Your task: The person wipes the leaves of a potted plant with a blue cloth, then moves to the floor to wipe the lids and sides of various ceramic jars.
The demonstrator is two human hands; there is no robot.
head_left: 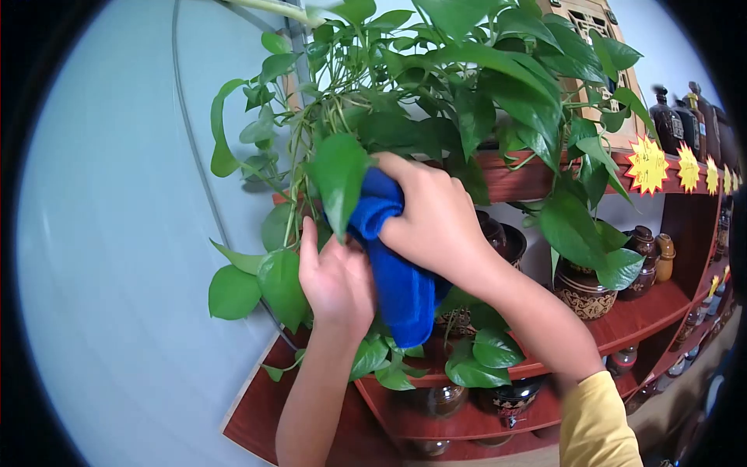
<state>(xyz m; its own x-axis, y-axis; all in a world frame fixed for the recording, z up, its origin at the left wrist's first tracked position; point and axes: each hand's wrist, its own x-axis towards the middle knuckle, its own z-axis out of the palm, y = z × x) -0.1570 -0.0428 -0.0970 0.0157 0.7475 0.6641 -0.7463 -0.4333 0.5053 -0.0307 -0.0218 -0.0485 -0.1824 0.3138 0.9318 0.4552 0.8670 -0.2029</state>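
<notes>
My right hand [432,214] is closed around a blue cloth [401,284], which hangs down between my two hands. A large green leaf [339,177] lies against the upper part of the cloth, just left of my right fingers. Below that leaf is my left hand [338,280], palm up with its thumb raised and fingers spread, partly hidden behind the leaf and cloth. Trailing stems and many leaves of the plant [498,86] surround both hands. A yellow sleeve [597,420] covers my right upper arm.
Red-brown wooden shelves [638,315] run to the right, bearing a dark patterned jar [583,294], smaller jars and a yellow-brown pot [664,258]. Dark bottles [667,121] stand on top above yellow star-shaped tags [647,165]. A pale wall [109,218] with a cable is at left.
</notes>
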